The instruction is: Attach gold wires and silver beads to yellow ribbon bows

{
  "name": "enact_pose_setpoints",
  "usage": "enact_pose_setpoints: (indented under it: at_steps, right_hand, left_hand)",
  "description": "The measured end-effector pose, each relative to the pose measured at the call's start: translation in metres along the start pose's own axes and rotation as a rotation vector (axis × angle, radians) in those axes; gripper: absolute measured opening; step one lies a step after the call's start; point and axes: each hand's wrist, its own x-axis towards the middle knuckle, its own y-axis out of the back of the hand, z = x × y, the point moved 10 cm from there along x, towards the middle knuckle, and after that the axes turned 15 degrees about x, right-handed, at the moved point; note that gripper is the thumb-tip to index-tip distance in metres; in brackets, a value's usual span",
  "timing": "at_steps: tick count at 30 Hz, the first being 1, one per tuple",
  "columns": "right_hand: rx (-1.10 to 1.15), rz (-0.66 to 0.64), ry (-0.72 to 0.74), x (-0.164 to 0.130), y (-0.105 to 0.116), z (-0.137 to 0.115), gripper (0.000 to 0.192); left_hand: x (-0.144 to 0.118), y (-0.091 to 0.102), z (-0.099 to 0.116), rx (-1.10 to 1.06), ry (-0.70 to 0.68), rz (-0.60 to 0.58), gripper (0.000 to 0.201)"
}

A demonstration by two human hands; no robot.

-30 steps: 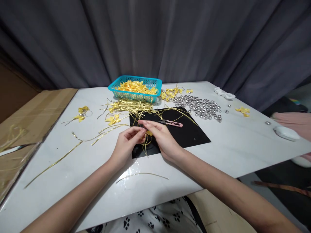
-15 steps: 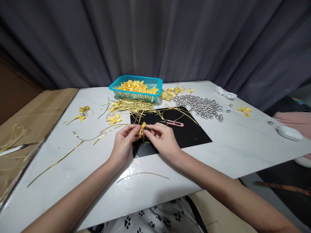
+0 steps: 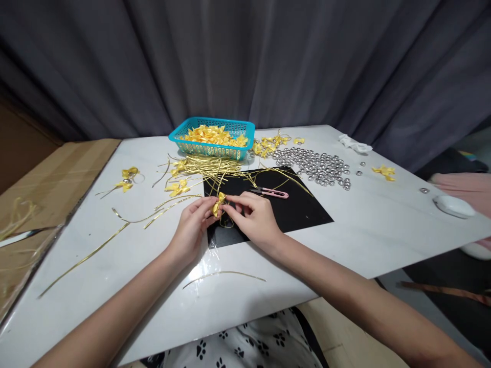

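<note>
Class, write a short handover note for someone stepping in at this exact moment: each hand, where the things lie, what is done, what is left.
Left hand: fingertips pinch the yellow ribbon bow.
Right hand: pinches the same bow from the other side; thin gold wire loops below it.
Both work over the black mat.
Pink snips lie on the mat, behind the right hand.
Blue basket holds yellow ribbon pieces; silver bells are heaped to its right; gold wire strips lie in front.
Done: a few wired bows lie at left.
Left: this bow, still in hand.

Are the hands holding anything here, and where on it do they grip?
Both pinch a small yellow ribbon bow: left hand on its left side, right hand on its right, gold wire dangling below.
</note>
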Motion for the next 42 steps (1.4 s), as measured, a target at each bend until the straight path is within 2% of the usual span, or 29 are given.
enact_pose_setpoints:
  at_steps: [9,11,13,19,22,26,30,33,37,42]
  right_hand:
    - [0.099,-0.039,-0.049,0.002,-0.003,0.005,0.008]
    - [0.123,-0.060,-0.097,0.003,-0.006,0.006,0.009]
    - [0.253,-0.108,-0.208,0.002,-0.012,0.011,0.008]
    - [0.898,-0.334,-0.698,-0.015,-0.036,0.020,0.011]
    - [0.911,-0.381,-0.828,-0.016,-0.029,0.022,0.016]
    - [0.651,-0.296,-0.817,-0.004,-0.002,0.026,0.012]
    - [0.486,-0.293,-0.705,0.005,0.004,0.019,0.012]
    - [0.469,-0.298,-0.633,0.003,-0.003,0.017,0.013]
    - [0.505,-0.298,-0.646,-0.010,-0.016,0.022,0.013]
    - [0.502,-0.275,-0.609,-0.020,-0.025,0.023,0.013]
  left_hand:
    - [-0.001,-0.001,0.005,0.035,-0.024,-0.002,0.017]
    - [-0.001,-0.001,0.005,0.039,-0.020,-0.004,0.018]
    - [0.000,-0.002,0.004,0.035,-0.012,-0.007,0.020]
    - [0.004,0.002,0.006,0.029,-0.024,0.005,0.019]
    - [0.007,0.008,0.007,0.011,-0.035,0.030,0.017]
    - [0.009,0.011,0.012,0.004,-0.066,0.055,0.014]
    - [0.007,0.009,0.008,-0.056,-0.007,0.066,0.010]
    - [0.005,0.011,0.006,-0.085,0.022,0.094,0.006]
    - [0.006,0.017,0.007,-0.104,0.021,0.130,0.006]
    - [0.007,0.016,0.005,-0.127,0.046,0.115,0.004]
